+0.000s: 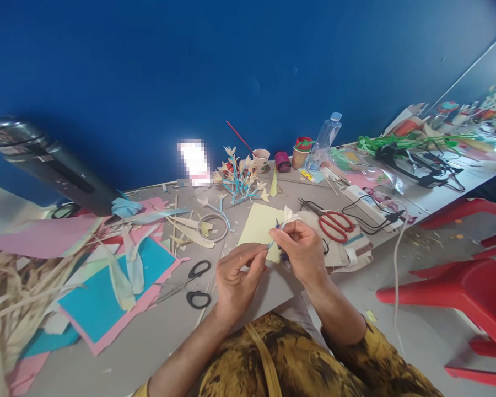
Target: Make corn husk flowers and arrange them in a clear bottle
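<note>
A small handmade flower [288, 214] with pale petals and a blue stem is held between my hands, over a pale yellow sheet [258, 220]. My right hand [303, 251] is closed, pinching the flower just below its petals. The fingertips of my left hand [238, 278] are pressed together at the stem's lower end. Behind them stands a bunch of similar flowers [240, 179] with blue stems. Another loose blue stem [223, 212] lies beside a tape roll [213, 227]. Something dark under my right hand is mostly hidden.
Black-handled scissors [199, 284] lie left of my hands, red-handled scissors [334, 225] to the right on a cloth [357, 251]. Coloured paper [103, 292] and dried husks [4, 298] cover the left side. A dark thermos [53, 165], paper cup [261, 160], bottle [324, 140] and power strip [366, 201] stand around.
</note>
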The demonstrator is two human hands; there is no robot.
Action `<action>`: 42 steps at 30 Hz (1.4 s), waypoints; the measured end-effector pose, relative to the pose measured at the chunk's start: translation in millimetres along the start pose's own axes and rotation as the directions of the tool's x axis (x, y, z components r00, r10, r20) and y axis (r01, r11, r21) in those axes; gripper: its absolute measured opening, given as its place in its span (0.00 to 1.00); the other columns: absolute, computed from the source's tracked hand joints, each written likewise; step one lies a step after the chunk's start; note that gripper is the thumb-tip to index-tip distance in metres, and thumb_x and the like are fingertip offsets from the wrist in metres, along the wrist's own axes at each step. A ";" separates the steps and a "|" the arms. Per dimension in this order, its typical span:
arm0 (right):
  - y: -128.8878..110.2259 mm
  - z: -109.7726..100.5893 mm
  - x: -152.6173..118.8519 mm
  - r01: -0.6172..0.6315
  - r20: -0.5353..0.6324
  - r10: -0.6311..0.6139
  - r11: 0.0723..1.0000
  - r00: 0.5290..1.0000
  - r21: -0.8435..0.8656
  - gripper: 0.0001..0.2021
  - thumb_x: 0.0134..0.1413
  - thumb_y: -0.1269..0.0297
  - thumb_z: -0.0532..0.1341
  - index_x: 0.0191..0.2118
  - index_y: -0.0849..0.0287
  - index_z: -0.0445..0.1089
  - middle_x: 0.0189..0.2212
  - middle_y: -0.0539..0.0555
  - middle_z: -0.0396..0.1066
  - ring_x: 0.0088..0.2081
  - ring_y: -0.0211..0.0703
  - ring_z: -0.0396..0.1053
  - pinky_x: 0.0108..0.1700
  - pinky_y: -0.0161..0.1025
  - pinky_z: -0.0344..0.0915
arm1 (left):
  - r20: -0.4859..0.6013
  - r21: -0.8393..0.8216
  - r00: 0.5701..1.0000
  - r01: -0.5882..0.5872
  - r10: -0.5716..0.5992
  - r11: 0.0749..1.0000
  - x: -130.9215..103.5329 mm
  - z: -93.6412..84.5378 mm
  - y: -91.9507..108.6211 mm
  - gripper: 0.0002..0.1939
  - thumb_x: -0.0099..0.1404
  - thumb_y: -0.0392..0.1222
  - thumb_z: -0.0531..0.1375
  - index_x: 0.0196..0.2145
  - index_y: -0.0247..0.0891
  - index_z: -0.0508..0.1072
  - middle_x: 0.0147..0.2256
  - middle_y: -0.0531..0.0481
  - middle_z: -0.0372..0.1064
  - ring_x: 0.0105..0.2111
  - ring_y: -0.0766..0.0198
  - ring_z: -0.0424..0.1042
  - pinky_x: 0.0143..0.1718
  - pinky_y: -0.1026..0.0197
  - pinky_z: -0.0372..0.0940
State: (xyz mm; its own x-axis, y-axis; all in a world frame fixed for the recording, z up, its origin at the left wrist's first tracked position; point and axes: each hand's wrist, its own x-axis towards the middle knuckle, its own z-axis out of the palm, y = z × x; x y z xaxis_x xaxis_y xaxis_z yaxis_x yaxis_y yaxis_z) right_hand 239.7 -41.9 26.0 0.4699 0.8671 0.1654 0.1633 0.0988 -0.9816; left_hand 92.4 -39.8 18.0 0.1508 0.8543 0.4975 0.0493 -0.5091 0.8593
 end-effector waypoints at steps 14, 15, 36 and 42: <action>-15.7 3.2 -2.4 -0.030 -0.001 0.030 0.999 1.000 -0.015 0.15 0.43 0.55 0.69 0.20 0.58 0.65 0.16 0.45 0.60 0.20 0.33 0.54 0.22 0.33 0.54 | 0.089 -0.284 0.902 0.429 -0.422 0.858 5.7 -8.8 7.7 0.06 0.57 0.40 0.69 0.28 0.37 0.78 0.28 0.50 0.75 0.24 0.66 0.72 0.26 0.64 0.69; -16.9 3.3 -2.6 -0.026 0.001 0.026 0.999 1.000 -0.019 0.15 0.43 0.55 0.69 0.20 0.58 0.65 0.16 0.45 0.61 0.20 0.33 0.55 0.23 0.33 0.55 | 0.080 -0.287 0.890 0.452 -0.449 0.844 6.2 -8.8 8.3 0.06 0.56 0.40 0.70 0.28 0.37 0.77 0.27 0.51 0.74 0.23 0.67 0.71 0.26 0.65 0.69; -22.9 9.2 -8.3 0.108 -0.089 -0.126 0.977 0.988 -0.184 0.17 0.45 0.56 0.68 0.16 0.56 0.64 0.15 0.45 0.60 0.20 0.35 0.56 0.27 0.36 0.57 | -0.050 -0.047 0.970 0.236 -0.238 0.971 -4.5 -7.5 1.3 0.02 0.62 0.37 0.66 0.31 0.40 0.80 0.32 0.50 0.78 0.32 0.64 0.74 0.35 0.63 0.69; -19.7 13.8 -9.4 0.012 -0.119 -0.028 0.991 0.993 -0.135 0.19 0.43 0.54 0.69 0.16 0.57 0.63 0.14 0.45 0.59 0.19 0.34 0.54 0.25 0.35 0.56 | -0.043 0.188 0.998 -0.040 0.049 0.981 -4.9 -7.3 5.9 0.05 0.66 0.33 0.62 0.32 0.39 0.77 0.31 0.50 0.77 0.31 0.65 0.75 0.34 0.64 0.69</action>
State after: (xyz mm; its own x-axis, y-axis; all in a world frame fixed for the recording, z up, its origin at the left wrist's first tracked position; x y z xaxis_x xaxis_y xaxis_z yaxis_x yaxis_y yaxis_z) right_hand 220.1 -45.2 42.4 0.5648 0.7999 0.2029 0.2840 0.0424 -0.9579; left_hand 84.8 -46.2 21.5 0.1106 0.8319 0.5438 0.2283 -0.5538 0.8008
